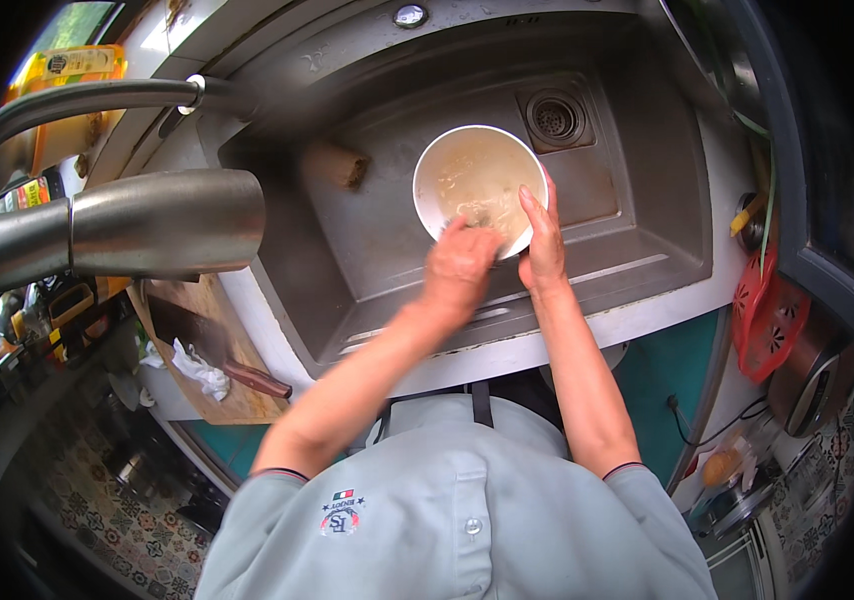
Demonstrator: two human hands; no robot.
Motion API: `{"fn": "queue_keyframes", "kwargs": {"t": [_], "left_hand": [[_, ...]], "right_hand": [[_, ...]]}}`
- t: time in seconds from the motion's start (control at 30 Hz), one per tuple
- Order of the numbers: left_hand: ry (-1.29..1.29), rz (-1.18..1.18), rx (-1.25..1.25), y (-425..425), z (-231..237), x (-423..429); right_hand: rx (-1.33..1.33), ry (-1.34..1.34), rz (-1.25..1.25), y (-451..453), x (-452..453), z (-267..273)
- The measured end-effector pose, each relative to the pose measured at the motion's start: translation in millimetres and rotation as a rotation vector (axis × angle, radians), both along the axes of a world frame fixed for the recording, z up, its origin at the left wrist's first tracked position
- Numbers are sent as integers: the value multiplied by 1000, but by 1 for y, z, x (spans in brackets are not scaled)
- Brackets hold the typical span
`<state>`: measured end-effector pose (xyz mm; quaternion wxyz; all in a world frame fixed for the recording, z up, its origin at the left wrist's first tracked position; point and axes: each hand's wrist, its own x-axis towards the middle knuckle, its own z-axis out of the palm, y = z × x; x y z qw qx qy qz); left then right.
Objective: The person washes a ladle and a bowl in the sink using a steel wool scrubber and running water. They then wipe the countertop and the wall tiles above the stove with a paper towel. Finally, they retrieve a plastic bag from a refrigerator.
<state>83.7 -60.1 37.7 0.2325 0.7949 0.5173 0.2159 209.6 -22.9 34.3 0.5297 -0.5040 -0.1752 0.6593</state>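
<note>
A white bowl (429, 154) is tilted over the sink (389, 247) and holds cloudy, pale yellowish liquid (472, 169). My right hand (545, 240) grips its right side, with the thumb over the rim and the fingers around the outside. Blurred by motion, my left hand (464, 259) is at the near left rim, its fingertips dipping towards the liquid. Ripples and a small greyish patch show beside those fingertips. Whether the left fingers hold anything is hidden.
A tan cylindrical piece (337, 165) lies on the sink floor, left of the drain (556, 118). The metal faucet (168, 221) juts in from the left. A cleaver (250, 375) and crumpled white tissue (201, 371) rest on a wooden cutting board (247, 409). A red perforated basket (768, 315) stands right.
</note>
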Motion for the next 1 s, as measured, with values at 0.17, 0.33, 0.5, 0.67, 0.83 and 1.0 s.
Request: {"fn": "queue_keyframes", "kwargs": {"t": [0.17,0.33,0.5,0.67,0.83,1.0], "left_hand": [[-160,-242,28,15,9,-29],[109,-282,196,33,4,-48],[-84,-137,-168,9,16,16],[152,-451,100,37,8,-47],[-188,44,-216,-3,27,22],[117,-418,148,30,12,-50]], "right_hand": [[-21,6,41,-5,18,1],[44,-61,46,2,22,1],[-67,49,30,-3,19,-5],[35,-93,76,-1,28,4],[11,36,46,-1,18,-2],[28,-103,125,-7,28,-3]]}}
